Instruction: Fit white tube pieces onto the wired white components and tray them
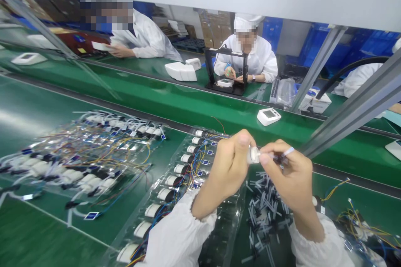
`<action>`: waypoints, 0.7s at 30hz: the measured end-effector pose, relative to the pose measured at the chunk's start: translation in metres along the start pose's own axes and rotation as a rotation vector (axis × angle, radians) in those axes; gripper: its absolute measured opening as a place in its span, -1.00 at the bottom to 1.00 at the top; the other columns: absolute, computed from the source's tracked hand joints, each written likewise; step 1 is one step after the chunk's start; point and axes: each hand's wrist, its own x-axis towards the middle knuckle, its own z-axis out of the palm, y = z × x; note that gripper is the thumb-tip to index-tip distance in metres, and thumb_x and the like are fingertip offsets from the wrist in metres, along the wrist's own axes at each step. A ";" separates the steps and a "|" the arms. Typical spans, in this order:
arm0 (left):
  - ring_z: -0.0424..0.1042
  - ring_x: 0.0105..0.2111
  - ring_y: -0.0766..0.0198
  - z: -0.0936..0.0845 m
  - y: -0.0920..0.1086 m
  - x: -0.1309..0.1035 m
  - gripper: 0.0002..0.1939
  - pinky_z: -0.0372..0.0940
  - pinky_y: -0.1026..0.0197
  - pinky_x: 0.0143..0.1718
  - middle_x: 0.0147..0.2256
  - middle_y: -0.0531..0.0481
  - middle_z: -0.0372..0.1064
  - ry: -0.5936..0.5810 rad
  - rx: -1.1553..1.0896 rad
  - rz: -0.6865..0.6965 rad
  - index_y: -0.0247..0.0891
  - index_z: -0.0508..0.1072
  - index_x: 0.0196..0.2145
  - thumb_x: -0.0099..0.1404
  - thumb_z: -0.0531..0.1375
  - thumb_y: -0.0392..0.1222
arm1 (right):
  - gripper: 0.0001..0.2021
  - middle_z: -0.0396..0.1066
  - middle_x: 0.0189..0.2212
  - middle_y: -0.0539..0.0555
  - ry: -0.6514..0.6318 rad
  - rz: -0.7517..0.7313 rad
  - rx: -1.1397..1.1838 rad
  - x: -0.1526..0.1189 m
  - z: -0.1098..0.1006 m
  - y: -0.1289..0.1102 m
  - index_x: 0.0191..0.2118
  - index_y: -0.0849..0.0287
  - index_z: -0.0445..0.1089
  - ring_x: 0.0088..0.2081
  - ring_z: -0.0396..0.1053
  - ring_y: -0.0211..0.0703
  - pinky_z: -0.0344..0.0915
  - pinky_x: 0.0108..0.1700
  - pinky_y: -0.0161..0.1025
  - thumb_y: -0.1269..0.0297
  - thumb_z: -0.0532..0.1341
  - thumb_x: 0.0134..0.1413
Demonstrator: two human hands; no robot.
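Observation:
My left hand is closed around a small white cylindrical pump, raised over the bench; only its pale end shows past my fingers. At that end, my right hand pinches with thumb and forefinger; what sits between them is mostly hidden. A whitish band is on one right finger. Below my hands lies a loose pile of short clear tubes with black parts. Beside my left forearm, a clear plastic tray holds a row of similar white pumps with black ends and coloured wires.
More wired pumps with white tubes fill trays at left. Wired parts lie by my right sleeve. Beyond is a green conveyor with a white monitor. Metal posts slant at right. Co-workers sit across.

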 end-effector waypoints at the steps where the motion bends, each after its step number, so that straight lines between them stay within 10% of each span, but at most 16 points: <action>1: 0.17 -0.60 0.35 0.000 0.000 0.000 -0.32 0.08 0.24 -0.51 -0.63 0.09 0.18 0.005 0.005 0.005 -0.25 0.38 -0.45 0.55 -0.14 0.32 | -0.93 0.39 -0.44 -0.01 -0.002 -0.001 0.000 0.000 0.000 0.000 -0.25 0.11 0.56 -0.46 0.25 -0.29 0.17 -0.48 -0.33 0.30 0.33 0.29; 21: 0.16 -0.63 0.40 -0.001 -0.001 -0.002 -0.36 0.05 0.26 -0.57 -0.62 0.11 0.19 0.044 -0.004 0.034 -0.25 0.36 -0.44 0.59 -0.14 0.25 | -0.94 0.37 -0.45 -0.07 -0.001 -0.099 0.051 0.000 0.004 0.005 -0.21 0.11 0.52 -0.48 0.21 -0.33 0.16 -0.45 -0.32 0.42 0.32 0.27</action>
